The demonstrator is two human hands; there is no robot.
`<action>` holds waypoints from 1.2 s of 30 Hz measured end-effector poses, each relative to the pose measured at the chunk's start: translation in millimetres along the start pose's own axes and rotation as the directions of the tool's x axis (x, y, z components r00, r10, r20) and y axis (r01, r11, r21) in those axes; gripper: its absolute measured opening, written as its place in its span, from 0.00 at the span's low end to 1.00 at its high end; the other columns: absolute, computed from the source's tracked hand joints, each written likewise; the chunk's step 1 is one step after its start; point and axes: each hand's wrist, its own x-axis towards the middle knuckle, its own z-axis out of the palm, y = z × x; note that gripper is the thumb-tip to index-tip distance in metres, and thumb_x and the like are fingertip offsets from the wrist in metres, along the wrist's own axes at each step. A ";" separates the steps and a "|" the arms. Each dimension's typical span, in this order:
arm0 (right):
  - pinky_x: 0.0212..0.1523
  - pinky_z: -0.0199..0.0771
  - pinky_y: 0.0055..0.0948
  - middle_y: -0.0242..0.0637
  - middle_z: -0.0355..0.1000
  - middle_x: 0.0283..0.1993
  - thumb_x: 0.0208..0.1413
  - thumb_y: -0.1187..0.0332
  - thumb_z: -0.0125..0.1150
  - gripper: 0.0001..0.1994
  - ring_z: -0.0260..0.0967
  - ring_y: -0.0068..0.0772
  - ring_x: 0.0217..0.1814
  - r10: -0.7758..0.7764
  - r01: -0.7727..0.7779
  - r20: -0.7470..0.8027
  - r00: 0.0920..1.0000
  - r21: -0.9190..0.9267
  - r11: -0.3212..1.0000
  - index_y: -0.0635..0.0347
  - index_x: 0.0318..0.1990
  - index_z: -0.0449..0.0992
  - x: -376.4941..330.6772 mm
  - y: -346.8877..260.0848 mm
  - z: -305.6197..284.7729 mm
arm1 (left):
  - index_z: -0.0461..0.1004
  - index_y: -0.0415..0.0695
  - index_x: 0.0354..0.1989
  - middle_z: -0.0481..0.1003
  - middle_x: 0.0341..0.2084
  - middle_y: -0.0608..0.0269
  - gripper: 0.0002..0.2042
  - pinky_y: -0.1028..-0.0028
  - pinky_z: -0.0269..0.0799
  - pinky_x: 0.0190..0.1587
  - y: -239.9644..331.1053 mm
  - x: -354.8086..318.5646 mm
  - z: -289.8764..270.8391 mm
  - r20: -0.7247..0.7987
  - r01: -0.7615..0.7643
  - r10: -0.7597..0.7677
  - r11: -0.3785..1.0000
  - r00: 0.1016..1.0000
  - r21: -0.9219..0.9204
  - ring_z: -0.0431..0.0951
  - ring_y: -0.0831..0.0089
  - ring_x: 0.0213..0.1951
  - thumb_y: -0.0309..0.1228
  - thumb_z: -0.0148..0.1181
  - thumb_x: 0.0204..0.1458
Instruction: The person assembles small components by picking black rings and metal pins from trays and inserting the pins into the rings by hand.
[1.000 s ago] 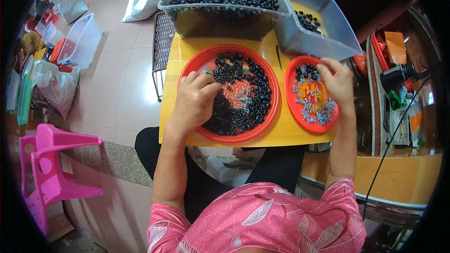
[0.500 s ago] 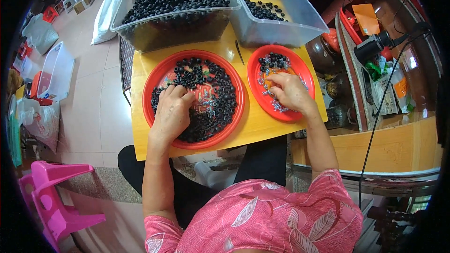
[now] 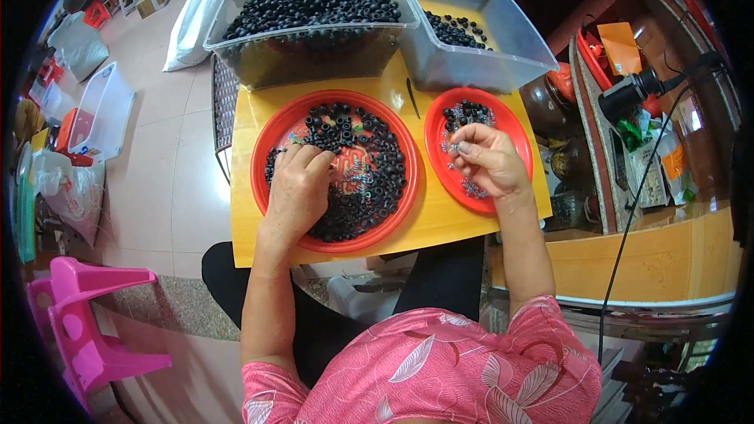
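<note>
A large red plate (image 3: 275,133) on the yellow table (image 3: 440,216) holds several small black rings and little metal parts. My left hand (image 3: 298,188) rests palm down in it, fingers curled on the rings. A smaller red plate (image 3: 514,129) to the right carries a few black rings and metal bits. My right hand (image 3: 487,161) hovers over this plate with fingertips pinched together, seemingly on a small piece; what it is cannot be made out.
Behind the plates stand a clear bin (image 3: 314,51) heaped with black rings and a grey bin (image 3: 510,39) with a few. A thin black tool (image 3: 412,96) lies between. A wooden shelf (image 3: 667,259) with clutter is right; a pink chair (image 3: 86,322) is lower left.
My right hand has lifted slightly off the small plate and pinched its fingers. My left hand stays in the large plate. The view has shifted with my head.
</note>
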 end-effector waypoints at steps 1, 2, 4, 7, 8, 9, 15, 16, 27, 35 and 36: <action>0.25 0.66 0.16 0.34 0.71 0.28 0.49 0.75 0.56 0.05 0.66 0.20 0.25 0.022 -0.026 0.031 0.999 0.118 0.993 0.63 0.34 0.71 -0.5 1.4 11.6 | 0.72 0.40 0.29 0.70 0.23 0.58 0.08 0.67 0.63 0.34 3.9 0.8 -0.1 -0.110 -0.019 0.005 0.992 0.994 -0.126 0.69 0.61 0.30 0.20 0.57 0.36; 0.24 0.66 0.17 0.34 0.72 0.28 0.49 0.74 0.57 0.05 0.67 0.20 0.25 0.042 -0.056 0.066 0.997 0.233 0.971 0.63 0.34 0.72 -0.4 4.8 23.1 | 0.71 0.39 0.29 0.70 0.23 0.57 0.09 0.68 0.63 0.33 8.2 1.0 -0.8 -0.220 -0.052 -0.004 0.968 0.975 -0.246 0.70 0.61 0.30 0.19 0.58 0.36; 0.25 0.67 0.16 0.34 0.72 0.28 0.49 0.74 0.57 0.06 0.67 0.20 0.25 0.071 -0.109 0.158 0.985 0.249 0.962 0.62 0.35 0.72 4.3 15.6 43.1 | 0.72 0.37 0.31 0.72 0.26 0.55 0.10 0.71 0.68 0.30 20.8 -2.0 -2.6 -0.210 -0.015 -0.098 0.877 0.973 -0.480 0.73 0.61 0.29 0.19 0.61 0.37; 0.25 0.66 0.15 0.32 0.71 0.28 0.49 0.74 0.57 0.06 0.66 0.18 0.26 0.095 -0.142 0.243 0.965 0.185 0.972 0.63 0.36 0.72 7.7 22.3 82.4 | 0.72 0.37 0.33 0.72 0.27 0.54 0.12 0.73 0.69 0.31 34.0 -3.9 -8.3 -0.185 -0.008 -0.127 0.804 0.975 -0.594 0.74 0.63 0.30 0.18 0.61 0.37; 0.25 0.66 0.14 0.32 0.70 0.28 0.49 0.74 0.56 0.06 0.66 0.18 0.26 0.085 -0.134 0.271 0.959 0.167 0.977 0.63 0.36 0.71 8.9 25.1 93.9 | 0.72 0.37 0.33 0.72 0.28 0.55 0.12 0.73 0.69 0.31 34.4 -5.5 -9.4 -0.181 -0.009 -0.128 0.791 0.975 -0.612 0.73 0.63 0.30 0.18 0.61 0.37; 0.25 0.66 0.14 0.30 0.69 0.28 0.50 0.74 0.56 0.06 0.65 0.17 0.26 0.060 -0.106 0.281 0.958 0.151 0.983 0.63 0.35 0.71 9.3 27.4 102.2 | 0.72 0.37 0.33 0.71 0.28 0.55 0.12 0.74 0.68 0.30 32.1 -6.6 -5.3 -0.217 -0.046 -0.116 0.782 0.969 -0.621 0.73 0.64 0.29 0.17 0.61 0.36; 0.26 0.65 0.14 0.29 0.68 0.27 0.50 0.73 0.57 0.05 0.65 0.16 0.26 0.006 -0.037 0.276 0.961 0.105 0.994 0.63 0.34 0.70 19.8 29.4 125.1 | 0.73 0.37 0.31 0.71 0.25 0.57 0.10 0.75 0.67 0.29 19.7 -13.1 -8.2 -0.290 -0.066 -0.147 0.786 0.946 -0.615 0.72 0.67 0.27 0.17 0.60 0.37; 0.26 0.65 0.14 0.29 0.68 0.27 0.50 0.73 0.57 0.05 0.65 0.16 0.26 -0.003 -0.025 0.278 0.961 0.098 0.995 0.63 0.33 0.70 21.2 30.2 125.4 | 0.73 0.37 0.30 0.71 0.25 0.57 0.10 0.75 0.67 0.29 19.2 -13.3 -7.9 -0.298 -0.055 -0.170 0.783 0.939 -0.620 0.72 0.67 0.27 0.17 0.60 0.37; 0.29 0.64 0.16 0.27 0.66 0.27 0.49 0.79 0.55 0.03 0.62 0.15 0.30 -0.238 0.255 0.200 0.950 -0.063 0.965 0.64 0.32 0.69 16.4 43.2 125.8 | 0.71 0.37 0.26 0.69 0.21 0.62 0.04 0.79 0.63 0.28 25.2 -14.0 -6.5 -0.058 0.193 -0.313 0.710 0.948 -0.678 0.68 0.75 0.25 0.23 0.59 0.44; 0.34 0.67 0.35 0.46 0.65 0.27 0.40 0.82 0.53 0.06 0.66 0.49 0.32 -0.542 0.563 0.209 0.814 -0.509 0.651 0.65 0.28 0.65 9.3 30.2 121.3 | 0.70 0.37 0.26 0.69 0.19 0.71 0.07 0.84 0.60 0.26 34.1 -1.2 -4.9 0.254 0.495 -0.543 0.360 0.800 -0.791 0.65 0.86 0.24 0.28 0.52 0.52; 0.34 0.67 0.35 0.46 0.65 0.27 0.40 0.82 0.53 0.06 0.66 0.49 0.32 -0.548 0.566 0.199 0.813 -0.495 0.660 0.65 0.28 0.65 8.8 27.8 119.2 | 0.70 0.36 0.26 0.69 0.19 0.71 0.07 0.84 0.61 0.27 34.3 0.6 -5.6 0.248 0.508 -0.575 0.348 0.779 -0.788 0.65 0.85 0.25 0.28 0.52 0.52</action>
